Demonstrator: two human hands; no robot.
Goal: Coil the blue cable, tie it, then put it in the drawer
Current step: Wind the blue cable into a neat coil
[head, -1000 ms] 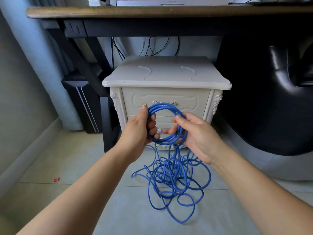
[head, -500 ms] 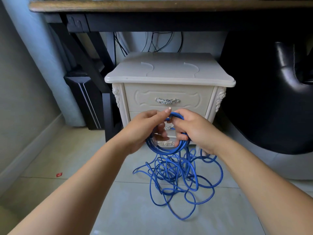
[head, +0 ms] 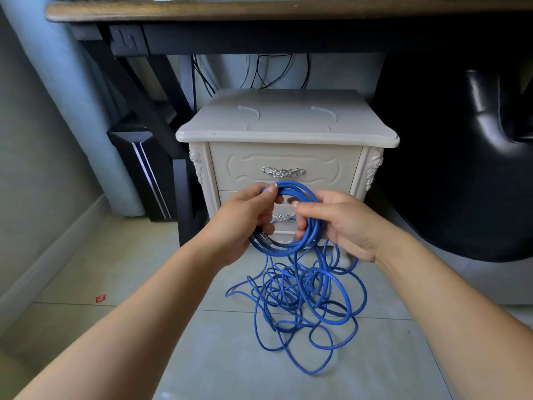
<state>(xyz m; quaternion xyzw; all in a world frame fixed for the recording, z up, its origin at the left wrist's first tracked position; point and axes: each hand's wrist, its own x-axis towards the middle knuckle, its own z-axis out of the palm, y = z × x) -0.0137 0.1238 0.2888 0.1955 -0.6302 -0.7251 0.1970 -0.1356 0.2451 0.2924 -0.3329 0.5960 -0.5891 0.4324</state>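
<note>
While both hands (head: 245, 223) grip its coil, blue cable (head: 300, 298) trails floorward

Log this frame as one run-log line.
stage: coiling | left hand: shut on blue cable coil | right hand: shut on coil | rest of cable: loose on floor | top drawer: closed

The ring of blue cable (head: 291, 219) between the hands is thicker now, with more loops in it. The left hand (head: 245, 223) pinches the top of the ring, where before it held the side. The right hand (head: 337, 223) now grips the ring's right side. The loose pile below the hands looks a bit smaller.
</note>
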